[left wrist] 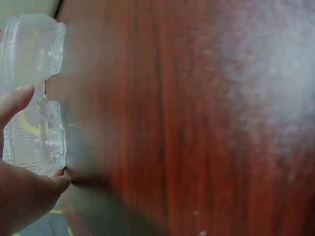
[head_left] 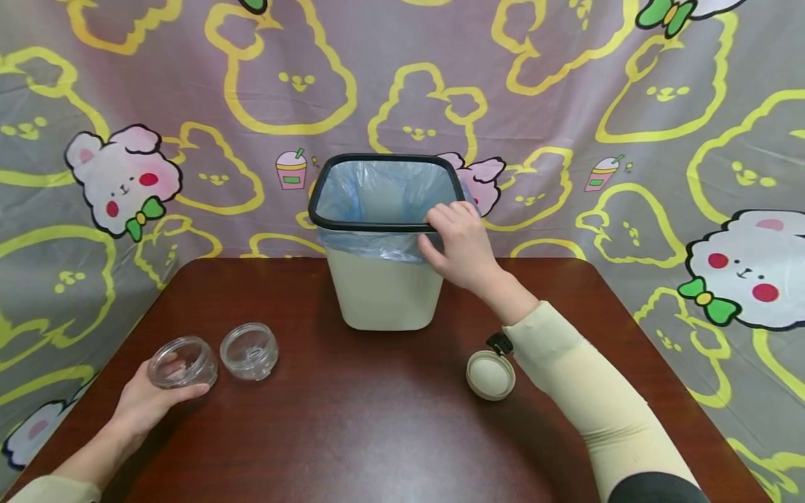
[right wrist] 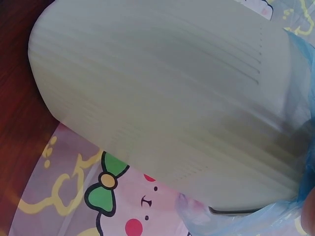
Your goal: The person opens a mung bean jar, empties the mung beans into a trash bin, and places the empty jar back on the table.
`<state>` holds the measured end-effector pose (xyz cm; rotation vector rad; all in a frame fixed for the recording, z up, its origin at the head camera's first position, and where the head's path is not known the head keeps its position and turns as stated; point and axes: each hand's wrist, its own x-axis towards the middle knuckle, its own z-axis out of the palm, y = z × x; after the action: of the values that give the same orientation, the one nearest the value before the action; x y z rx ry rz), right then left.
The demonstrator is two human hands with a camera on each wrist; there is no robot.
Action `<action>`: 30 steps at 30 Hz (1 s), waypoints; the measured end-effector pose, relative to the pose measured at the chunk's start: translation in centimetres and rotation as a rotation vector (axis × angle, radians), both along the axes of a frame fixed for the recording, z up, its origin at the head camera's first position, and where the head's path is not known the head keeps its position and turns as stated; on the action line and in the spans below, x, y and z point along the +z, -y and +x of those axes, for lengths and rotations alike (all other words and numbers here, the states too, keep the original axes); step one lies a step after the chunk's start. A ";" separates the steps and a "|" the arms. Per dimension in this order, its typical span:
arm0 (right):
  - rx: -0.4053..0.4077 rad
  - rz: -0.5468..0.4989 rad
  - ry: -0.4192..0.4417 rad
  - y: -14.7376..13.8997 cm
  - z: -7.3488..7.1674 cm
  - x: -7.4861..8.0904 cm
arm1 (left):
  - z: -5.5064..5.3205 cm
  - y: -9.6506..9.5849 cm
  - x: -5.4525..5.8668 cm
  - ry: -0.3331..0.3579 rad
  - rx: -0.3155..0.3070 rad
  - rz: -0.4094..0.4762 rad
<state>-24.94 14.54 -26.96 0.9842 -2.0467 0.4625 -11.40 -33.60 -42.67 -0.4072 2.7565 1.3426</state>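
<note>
At the left of the table, my left hand [head_left: 143, 402] holds a clear jar [head_left: 184, 363] by its side, thumb at the front and fingers round the far side. Its ribbed wall [left wrist: 37, 140] shows in the left wrist view. A second clear jar [head_left: 249, 353] stands just to its right. My right hand [head_left: 462, 244] grips the black rim [head_left: 371, 227] of a pale waste bin [head_left: 385, 293] at its front right corner. A thin blue bag [head_left: 383, 188] lines the bin and folds out over the rim. The bin's side wall [right wrist: 147, 98] fills much of the right wrist view.
A round lid [head_left: 490, 376] with a pale centre lies on the brown table [head_left: 365, 419], below the right forearm. A small black object [head_left: 499, 343] is at the right sleeve's cuff. Patterned cloth [head_left: 402, 42] hangs behind the bin and along both sides.
</note>
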 end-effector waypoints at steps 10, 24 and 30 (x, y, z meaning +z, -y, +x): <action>0.000 -0.002 0.003 0.0 0.1 0.2 | -0.3 -0.3 -0.5 -0.059 0.024 0.015; 0.023 0.034 0.015 -0.1 0.0 0.4 | 0.6 -1.3 -0.3 -0.086 0.155 0.041; 0.045 0.041 0.051 -0.5 0.1 0.5 | 1.6 -2.1 1.8 -0.166 0.199 -0.071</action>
<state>-24.84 15.05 -26.47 1.0549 -2.0907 0.4752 -9.75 -31.48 -40.88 -0.6159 2.9749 1.3809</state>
